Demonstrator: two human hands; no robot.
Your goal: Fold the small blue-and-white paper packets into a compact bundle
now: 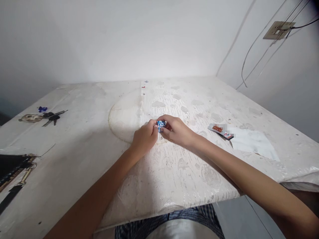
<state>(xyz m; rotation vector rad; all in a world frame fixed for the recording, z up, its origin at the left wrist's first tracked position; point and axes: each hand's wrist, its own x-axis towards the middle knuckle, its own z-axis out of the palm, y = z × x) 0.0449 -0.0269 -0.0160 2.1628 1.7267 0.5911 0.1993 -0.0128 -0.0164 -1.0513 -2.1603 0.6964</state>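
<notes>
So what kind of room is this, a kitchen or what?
Probably a plain room in a home, not clearly a kitchen. A table with a worn white plastic cover stands in a bare white corner, a bunch of keys lies on it, and loose wires hang from a wall socket.

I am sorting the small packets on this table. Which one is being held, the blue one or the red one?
The small blue packet, pinched between the left hand and right hand. The red-printed packet lies flat and untouched to the right.

bare table (174,172) around the hands; keys (50,117) far left, flat packet (220,130) just right
</notes>
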